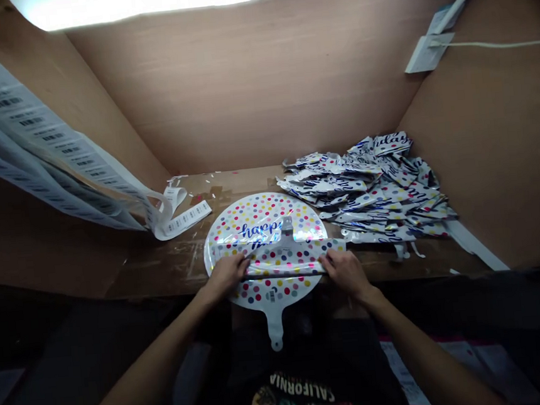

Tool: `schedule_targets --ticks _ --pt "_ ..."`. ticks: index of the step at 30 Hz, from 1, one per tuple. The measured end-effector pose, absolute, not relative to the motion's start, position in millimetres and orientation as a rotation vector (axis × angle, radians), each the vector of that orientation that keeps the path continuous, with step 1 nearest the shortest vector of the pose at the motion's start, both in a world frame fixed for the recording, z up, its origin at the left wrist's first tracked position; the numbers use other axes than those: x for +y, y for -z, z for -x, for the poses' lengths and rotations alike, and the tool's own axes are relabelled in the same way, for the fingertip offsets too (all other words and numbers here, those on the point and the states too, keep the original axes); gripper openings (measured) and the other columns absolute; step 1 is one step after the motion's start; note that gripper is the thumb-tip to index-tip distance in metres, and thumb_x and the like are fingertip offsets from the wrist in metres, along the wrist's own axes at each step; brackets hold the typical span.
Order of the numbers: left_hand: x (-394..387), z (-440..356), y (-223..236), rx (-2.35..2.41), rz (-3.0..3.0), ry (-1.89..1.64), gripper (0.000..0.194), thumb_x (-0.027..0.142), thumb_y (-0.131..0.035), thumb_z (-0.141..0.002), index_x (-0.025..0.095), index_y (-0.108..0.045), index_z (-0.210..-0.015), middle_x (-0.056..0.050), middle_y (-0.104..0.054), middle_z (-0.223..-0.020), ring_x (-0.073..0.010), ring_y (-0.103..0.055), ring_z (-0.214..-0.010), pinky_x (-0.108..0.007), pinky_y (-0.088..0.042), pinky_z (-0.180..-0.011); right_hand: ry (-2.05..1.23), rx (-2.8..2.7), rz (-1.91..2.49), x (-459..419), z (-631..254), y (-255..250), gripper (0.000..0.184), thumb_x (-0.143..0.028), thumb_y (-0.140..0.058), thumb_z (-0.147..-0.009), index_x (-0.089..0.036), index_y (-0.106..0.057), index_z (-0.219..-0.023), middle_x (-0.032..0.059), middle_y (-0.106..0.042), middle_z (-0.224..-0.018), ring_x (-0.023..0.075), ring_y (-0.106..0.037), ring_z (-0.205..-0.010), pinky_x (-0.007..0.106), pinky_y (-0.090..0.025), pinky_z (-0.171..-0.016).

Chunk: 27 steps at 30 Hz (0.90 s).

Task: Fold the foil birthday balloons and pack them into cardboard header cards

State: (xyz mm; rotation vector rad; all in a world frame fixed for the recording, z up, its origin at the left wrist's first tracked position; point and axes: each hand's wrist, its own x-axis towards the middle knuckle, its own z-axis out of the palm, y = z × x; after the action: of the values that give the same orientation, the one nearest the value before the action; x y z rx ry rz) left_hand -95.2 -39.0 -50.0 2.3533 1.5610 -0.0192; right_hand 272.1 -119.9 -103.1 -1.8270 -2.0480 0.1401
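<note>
Holding the two ends of a folded balloon in the head view, the left hand and the right hand each have a closed grip, thumb and fingers pinched together on the foil. That one folded balloon lies across one flat balloon, near the middle of the front edge of the surface. The flat balloon reads "happy" in dark blue script; a second line below is partly covered. Near its bottom is one small barcode patch, too small to read. Its single neck sticks out past the front edge, while the folded balloon's single tab points toward the back edge.

Along the right side of the surface, from the back edge nearly to the front, sits one pile of folded balloons in the same dotted print; they overlap too much to count. "hday" can be read on one near the back. One white strip slants to the front right corner.

Long label strips printed with rows of barcodes hang at the left, loose ends resting near the back left corner; their text is illegible. Below the front edge, one dark shirt says "CALIFORNIA", upside down.
</note>
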Motion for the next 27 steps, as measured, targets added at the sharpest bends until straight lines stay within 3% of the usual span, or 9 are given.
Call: schedule_targets --ticks 3,7,10,13,15,18,21,24,27 --pt "-3.1 67.8 28.9 1.681 -2.333 0.161 0.024 0.038 -0.062 -0.091 0.018 -0.073 -0.1 -0.018 -0.074 -0.108 -0.0361 -0.068 -0.109 -0.043 -0.052 -0.09 0.025 -2.07 1.945 -107.3 -265.7 106.4 0.032 -0.033 -0.05 -0.103 -0.019 -0.063 -0.078 0.0079 -0.072 -0.075 0.0207 -0.061 -0.069 0.035 -0.035 -0.076" --pt "22.8 17.8 18.2 1.413 -2.357 0.068 0.055 0.043 -0.075 -0.079 0.019 -0.064 -0.128 -0.018 -0.065 -0.137 -0.0377 -0.053 -0.133 -0.044 -0.044 -0.106 0.085 -2.06 1.913 -108.7 -265.2 113.0 0.034 -0.032 -0.049 -0.104 -0.019 -0.062 -0.075 0.0064 -0.07 -0.072 0.0192 -0.059 -0.067 0.035 -0.034 -0.076" --pt "27.5 -2.5 9.9 1.203 -2.233 0.142 0.042 0.037 -0.078 -0.071 0.017 -0.071 -0.107 -0.012 -0.075 -0.107 -0.0314 -0.068 -0.099 -0.036 -0.051 -0.084 0.093 -1.95 1.86 -120.4 -269.3 108.3 0.033 -0.035 -0.05 -0.104 -0.019 -0.063 -0.078 0.0084 -0.07 -0.076 0.0222 -0.061 -0.074 0.036 -0.038 -0.078" --pt "17.9 4.6 -4.2 1.11 -2.168 0.127 0.021 0.036 -0.066 -0.081 0.018 -0.071 -0.092 -0.005 -0.074 -0.087 -0.0222 -0.068 -0.079 -0.029 -0.05 -0.07 0.058 -1.537 1.74 -134.9 -264.2 95.5 0.031 -0.046 -0.056 -0.101 -0.018 -0.065 -0.092 0.0132 -0.07 -0.093 0.0283 -0.063 -0.093 0.041 -0.044 -0.088" --pt "2.3 15.0 -13.2 1.08 -2.017 -0.051 0.027 0.04 -0.061 -0.088 0.017 -0.069 -0.099 -0.005 -0.075 -0.093 -0.0206 -0.068 -0.081 -0.028 -0.051 -0.07 -0.205 -1.26 1.638 -138.9 -250.8 83.4 0.037 -0.053 -0.063 -0.095 -0.018 -0.065 -0.106 0.0147 -0.069 -0.105 0.0298 -0.063 -0.1 0.043 -0.048 -0.09" --pt "-29.4 22.6 -20.1 1.012 -1.566 -0.384 0.04 0.049 -0.068 -0.086 0.014 -0.069 -0.105 -0.008 -0.075 -0.098 -0.021 -0.069 -0.082 -0.029 -0.054 -0.071 -0.994 -1.082 1.349 -129.8 -223.4 63.2 0.054 -0.058 -0.071 -0.088 -0.021 -0.06 -0.126 0.0123 -0.071 -0.111 0.0259 -0.067 -0.091 0.037 -0.054 -0.074" --pt "-56.7 22.2 -17.9 1.026 -1.341 -0.546 0.041 0.051 -0.076 -0.081 0.012 -0.072 -0.091 -0.008 -0.074 -0.085 -0.019 -0.066 -0.072 -0.028 -0.053 -0.066 -1.535 -1.01 1.031 -111.8 -208.0 49.5 0.048 -0.053 -0.075 -0.085 -0.02 -0.065 -0.119 0.005 -0.072 -0.09 0.0164 -0.062 -0.066 0.028 -0.047 -0.056" --pt "-68.8 27.2 -12.0 1.123 -1.284 -0.726 0.037 0.05 -0.078 -0.08 0.013 -0.072 -0.08 -0.004 -0.069 -0.069 -0.0162 -0.061 -0.064 -0.025 -0.048 -0.059 -1.536 -0.82 0.963 -99.1 -214.0 46.4 0.029 -0.042 -0.082 -0.079 -0.02 -0.069 -0.093 -0.004 -0.061 -0.061 0.0103 -0.049 -0.048 0.023 -0.039 -0.047" --pt "-69.9 36.7 -7.6 1.099 -1.28 -0.936 0.036 0.05 -0.079 -0.078 0.015 -0.073 -0.082 -0.002 -0.067 -0.068 -0.0161 -0.059 -0.064 -0.024 -0.047 -0.058 -1.473 -0.66 0.907 -95.8 -225.3 45.3 0.034 -0.039 -0.087 -0.073 -0.023 -0.068 -0.095 -0.0025 -0.066 -0.068 0.014 -0.061 -0.057 0.025 -0.047 -0.053"
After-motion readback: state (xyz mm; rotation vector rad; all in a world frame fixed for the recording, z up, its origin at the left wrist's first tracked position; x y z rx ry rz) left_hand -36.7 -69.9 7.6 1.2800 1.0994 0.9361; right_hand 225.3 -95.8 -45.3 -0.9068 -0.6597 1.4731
